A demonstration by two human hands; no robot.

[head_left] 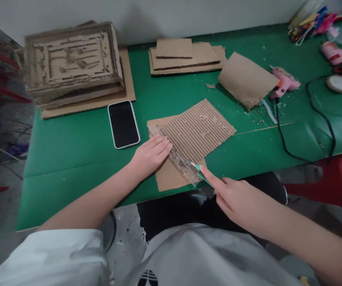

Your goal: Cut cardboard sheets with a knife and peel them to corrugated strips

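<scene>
My left hand [153, 153] lies flat with fingers stretched out, pressing on a clear plastic ruler [185, 166]. The ruler runs slantwise along the lower left edge of a corrugated cardboard sheet [189, 127], whose ridges face up. Beneath both rests a smooth piece of cardboard [171, 176]. My right hand [230, 194] is closed around a green utility knife [202, 173], its forefinger stretched along the handle. The knife's tip meets the ruler's edge near its lower end. Small torn paper scraps [205, 118] lie on the ridges.
Left of the sheet lies a phone [124, 124]. A stacked cardboard piece with raised decoration [74, 59] stands at the back left, flat cardboard pieces [185, 57] at the back. To the right are curved brown cardboard [246, 79], a pink glue gun [285, 83], a black cable [284, 139] and a tape roll [339, 83].
</scene>
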